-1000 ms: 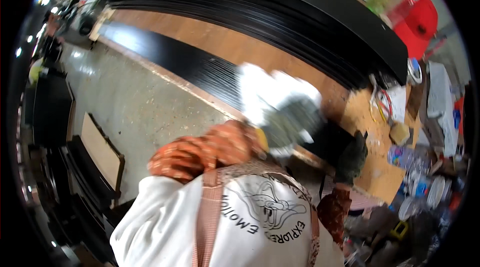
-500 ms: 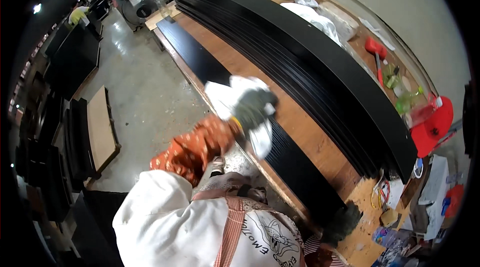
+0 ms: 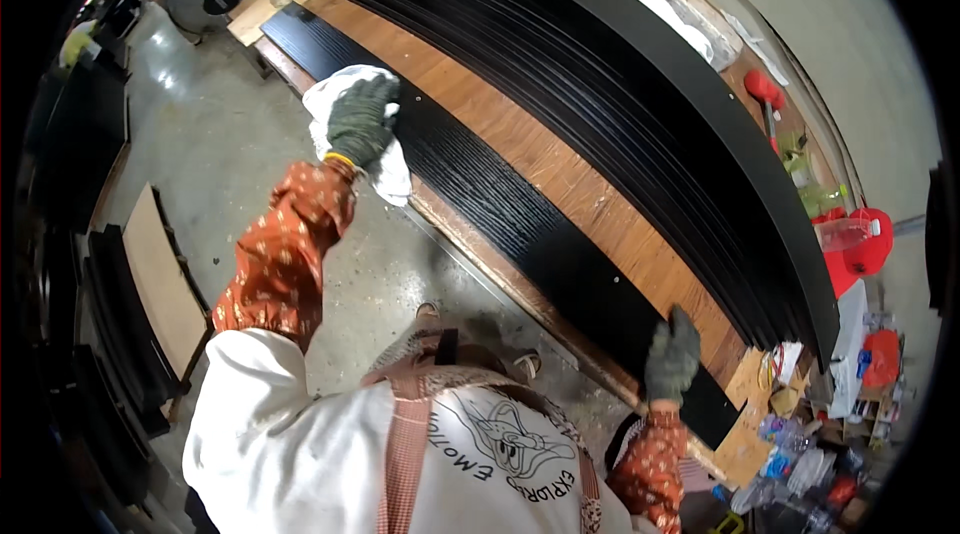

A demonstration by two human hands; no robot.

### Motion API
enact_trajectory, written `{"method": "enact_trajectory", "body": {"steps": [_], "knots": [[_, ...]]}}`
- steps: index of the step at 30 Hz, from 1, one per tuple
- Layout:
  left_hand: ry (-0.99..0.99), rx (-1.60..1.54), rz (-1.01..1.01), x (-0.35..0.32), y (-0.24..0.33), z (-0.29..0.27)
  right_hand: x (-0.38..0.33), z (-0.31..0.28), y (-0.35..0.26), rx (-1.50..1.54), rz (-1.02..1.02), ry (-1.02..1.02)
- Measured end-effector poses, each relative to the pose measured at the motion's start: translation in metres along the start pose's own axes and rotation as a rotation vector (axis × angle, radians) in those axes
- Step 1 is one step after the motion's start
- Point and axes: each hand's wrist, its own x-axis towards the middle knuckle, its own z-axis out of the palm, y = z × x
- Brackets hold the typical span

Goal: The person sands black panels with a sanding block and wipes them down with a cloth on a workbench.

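Left hand [image 3: 362, 119] presses white cloth [image 3: 392, 174] on black board [image 3: 500, 204]

The black board lies lengthwise along the near edge of a brown wooden tabletop [image 3: 600, 214]. Toward its far end, the person's gloved left hand is closed over the bunched white cloth, part of which hangs past the board's near edge. The right hand [image 3: 673, 359], also gloved, rests open on the board's near end, fingers straight and close together. Across a strip of bare wood, a stack of black boards [image 3: 600, 94] runs alongside. Beyond it are a red mallet [image 3: 765, 89] and a red cap [image 3: 868, 252]. A tan panel [image 3: 160, 279] leans at the far left.
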Motion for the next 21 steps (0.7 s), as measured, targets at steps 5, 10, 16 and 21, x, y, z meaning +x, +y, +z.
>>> {"method": "enact_trajectory", "body": {"steps": [5,10,16,21], "knots": [[-0.065,-0.089,0.061,-0.014,0.031,-0.027,0.091,0.052,-0.159,0.415,-0.41,-0.227],[0.011,-0.258,0.106,-0.013,0.012,-0.018,0.157,0.074,-0.239,0.546,-0.392,-0.62],[0.088,-0.311,0.093,-0.019,0.008,-0.017,0.17,0.052,-0.257,0.509,-0.263,-0.799],[0.135,-0.443,-0.108,-0.018,0.004,-0.008,0.166,0.055,-0.234,0.562,-0.332,-0.787]]}}
